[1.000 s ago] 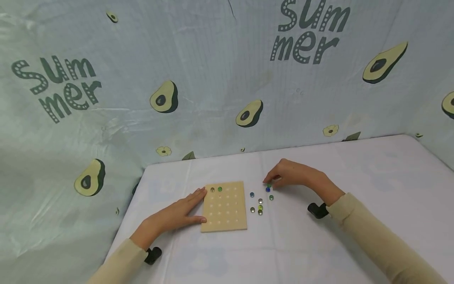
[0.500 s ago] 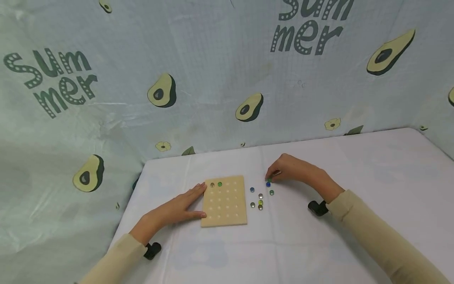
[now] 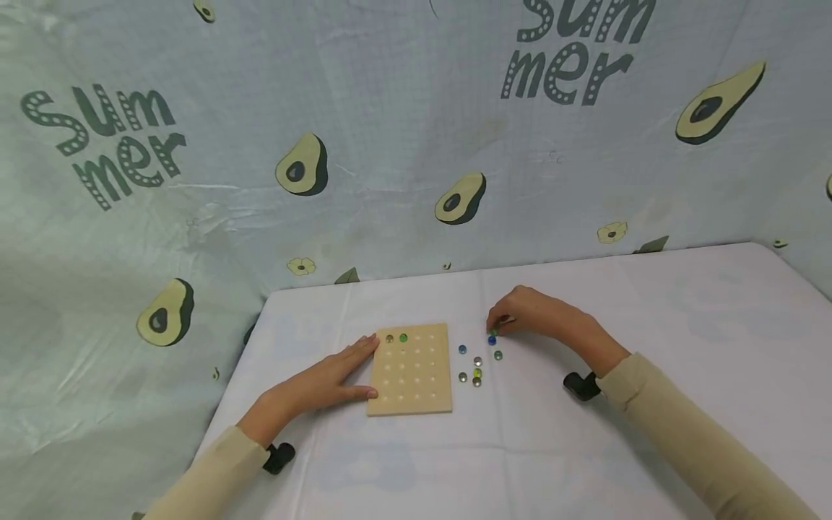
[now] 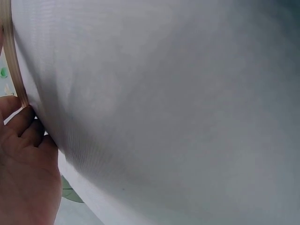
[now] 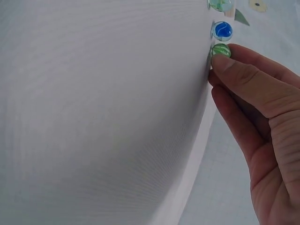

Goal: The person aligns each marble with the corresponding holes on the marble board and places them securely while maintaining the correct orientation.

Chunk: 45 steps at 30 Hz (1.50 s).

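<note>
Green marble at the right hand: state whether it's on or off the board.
Off: the right hand pinches the green marble to the right of the board.

Left hand [image 4: 30, 171] at lower left, touching edge of wooden board [image 4: 14, 61] at upper left, white cloth [image 4: 164, 103] across most of frame, green leaf print [image 4: 70, 192] low left.

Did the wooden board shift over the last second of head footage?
No. In the head view the wooden board keeps its place against the white table's far edge; the whole picture just shifts slightly.
</note>
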Each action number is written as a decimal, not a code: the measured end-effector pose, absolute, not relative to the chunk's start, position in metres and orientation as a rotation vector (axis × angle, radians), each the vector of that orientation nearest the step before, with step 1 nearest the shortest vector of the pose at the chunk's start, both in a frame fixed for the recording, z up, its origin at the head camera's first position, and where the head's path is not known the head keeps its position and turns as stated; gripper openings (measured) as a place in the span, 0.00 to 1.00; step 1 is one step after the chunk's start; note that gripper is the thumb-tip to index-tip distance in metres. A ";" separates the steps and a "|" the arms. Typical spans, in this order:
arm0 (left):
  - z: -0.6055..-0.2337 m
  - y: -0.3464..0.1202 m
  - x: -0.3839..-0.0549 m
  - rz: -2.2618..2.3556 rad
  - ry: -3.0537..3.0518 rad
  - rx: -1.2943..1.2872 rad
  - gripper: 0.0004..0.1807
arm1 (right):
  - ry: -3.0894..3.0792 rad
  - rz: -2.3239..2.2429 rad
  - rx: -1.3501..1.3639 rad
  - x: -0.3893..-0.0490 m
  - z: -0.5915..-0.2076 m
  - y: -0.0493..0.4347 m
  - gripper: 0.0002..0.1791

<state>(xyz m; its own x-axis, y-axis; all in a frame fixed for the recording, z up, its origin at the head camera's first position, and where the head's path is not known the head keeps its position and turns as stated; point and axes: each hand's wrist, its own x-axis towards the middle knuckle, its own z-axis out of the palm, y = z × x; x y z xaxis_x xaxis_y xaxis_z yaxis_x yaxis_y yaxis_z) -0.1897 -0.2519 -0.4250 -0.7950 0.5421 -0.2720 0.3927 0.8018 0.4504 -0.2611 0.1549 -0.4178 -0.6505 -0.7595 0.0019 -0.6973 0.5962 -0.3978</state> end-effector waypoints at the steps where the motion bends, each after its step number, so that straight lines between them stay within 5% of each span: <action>1: -0.425 -0.252 -0.190 0.528 2.598 0.710 0.56 | 2.655 -0.557 -1.215 -0.261 -0.419 0.155 0.08; 45: -0.424 -0.250 -0.191 0.522 2.603 0.747 0.54 | 2.724 -0.727 -1.267 -0.253 -0.410 0.142 0.08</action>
<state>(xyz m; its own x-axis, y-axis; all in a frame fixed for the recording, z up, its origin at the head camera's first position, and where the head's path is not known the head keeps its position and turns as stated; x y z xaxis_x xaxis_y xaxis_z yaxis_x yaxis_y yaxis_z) -0.1906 -0.2503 -0.4241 -0.7861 0.5633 -0.2543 0.4216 0.7896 0.4458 -0.2534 0.1423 -0.4101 -0.6628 -0.7340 0.1479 -0.7101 0.5534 -0.4354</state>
